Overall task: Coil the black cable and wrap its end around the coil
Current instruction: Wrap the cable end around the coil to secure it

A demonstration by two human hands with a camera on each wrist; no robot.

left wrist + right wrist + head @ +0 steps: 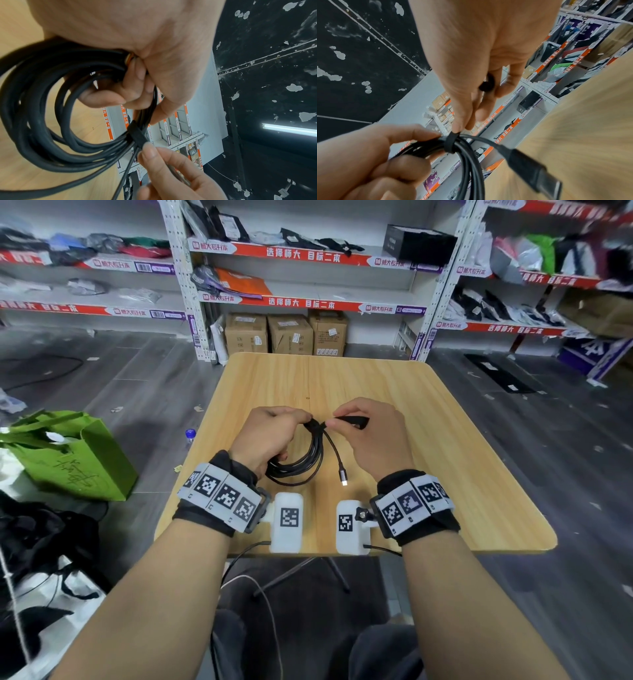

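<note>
The black cable [301,462] is wound into a coil above the wooden table [445,446]. My left hand [301,419] grips the coil's top, fingers curled round the bundled strands [42,121]. A black strap [451,143] is looped round the bundle beside the left fingers. My right hand [330,423] pinches this strap, whose free end [486,86] runs back under the palm. One cable end hangs loose from the bundle, with a silver plug [343,478] dangling between my wrists. The plug [536,170] shows large in the right wrist view.
A green bag [72,457] and a small bottle [190,434] stand on the floor left of the table. Cartons [287,335] and shelves with parcels line the far wall. Dark bags lie at the lower left.
</note>
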